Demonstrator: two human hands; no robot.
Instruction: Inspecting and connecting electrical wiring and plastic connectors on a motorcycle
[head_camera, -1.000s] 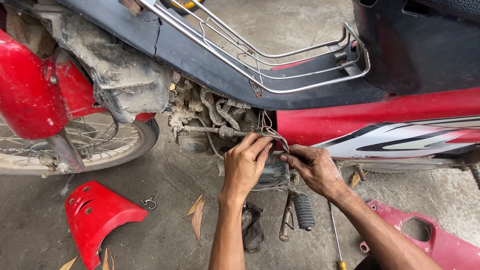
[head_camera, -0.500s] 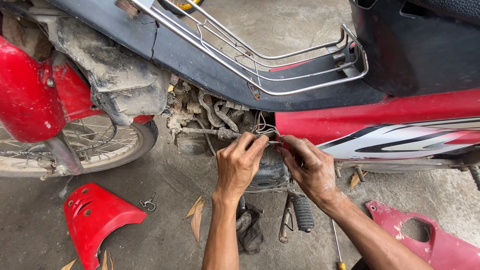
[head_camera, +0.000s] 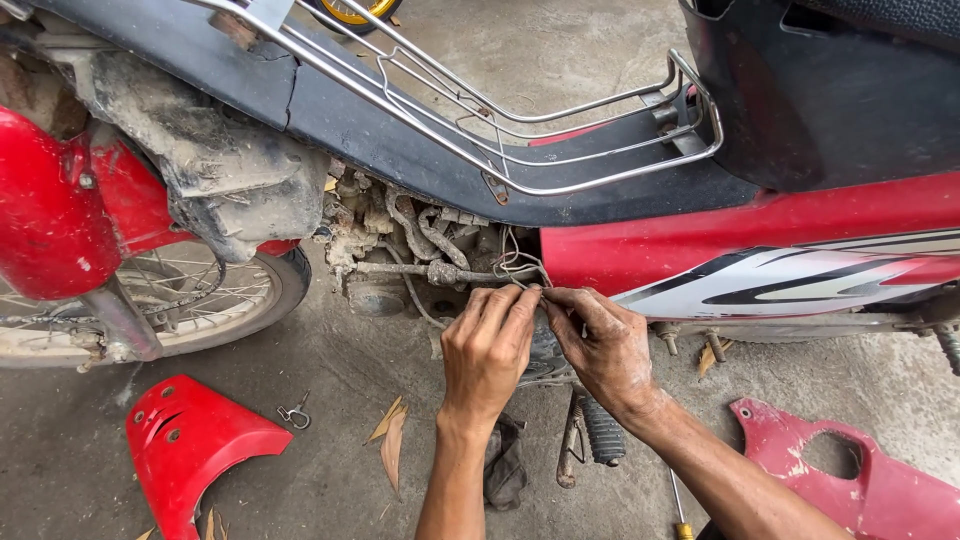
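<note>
**Two hands pinch thin wiring beside a grimy motorbike engine**

A person crouched beside a red motorbike (head_camera: 740, 245) works both hands at the exposed engine (head_camera: 410, 250), where the side panels are off. The left hand (head_camera: 488, 350) and the right hand (head_camera: 605, 345) meet fingertip to fingertip just under the frame, each closed in a pinch on the thin pale wires (head_camera: 520, 265) that loop out of the dirt-caked hoses and cables. The wires sit between the engine and the red body panel, directly above the fingertips; exactly which strand each hand grips is too fine to tell.

On the concrete floor (head_camera: 330, 350) lie a removed red cover (head_camera: 190, 440), a second pinkish-red panel (head_camera: 850, 480), a small metal clip (head_camera: 293, 412), dry leaves, a dark rag (head_camera: 505, 460) and a screwdriver (head_camera: 678, 505) near the right forearm. The front wheel (head_camera: 180, 300) stands at left, and a wire carrier rack (head_camera: 530, 130) runs over the leg shield.

The risks appear modest but real: the strands look thin and old, so a hard pull could snap one or tear it loose at its joint, and grit on the fingers could make the grip slip. The loose clip lies well apart from the work and could easily be kicked away and lost.
</note>
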